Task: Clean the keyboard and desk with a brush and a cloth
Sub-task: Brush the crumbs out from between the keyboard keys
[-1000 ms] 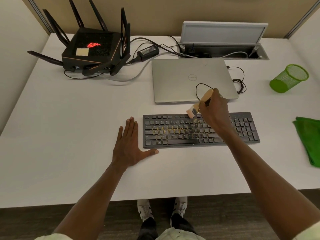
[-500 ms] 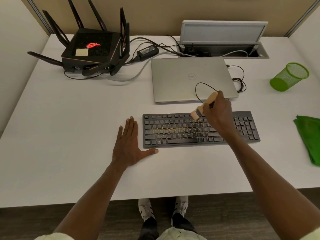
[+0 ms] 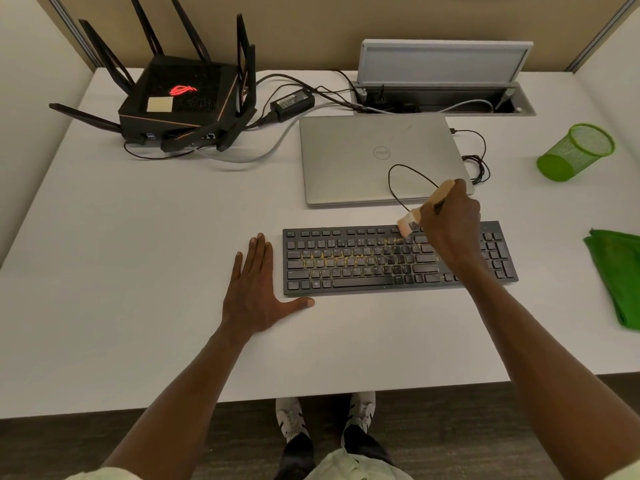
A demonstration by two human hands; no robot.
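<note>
A black keyboard [image 3: 363,261] lies on the white desk [image 3: 138,271], with yellowish crumbs among its middle keys. My right hand [image 3: 452,225] grips a small wooden-handled brush [image 3: 408,225]; its bristles touch the top key rows right of centre. A black loop cord hangs from the brush handle over the laptop. My left hand [image 3: 258,291] rests flat on the desk against the keyboard's left end, thumb along its front edge. A green cloth [image 3: 618,275] lies folded at the desk's right edge.
A closed silver laptop [image 3: 363,157] sits just behind the keyboard. A black router [image 3: 180,98] with antennas and several cables stands at the back left. A cable box with a raised lid [image 3: 443,64] is at the back. A green mesh cup [image 3: 576,152] lies tipped at right.
My right hand has moved the brush to the right and slightly back along the top key rows. My left hand has stayed in place.
</note>
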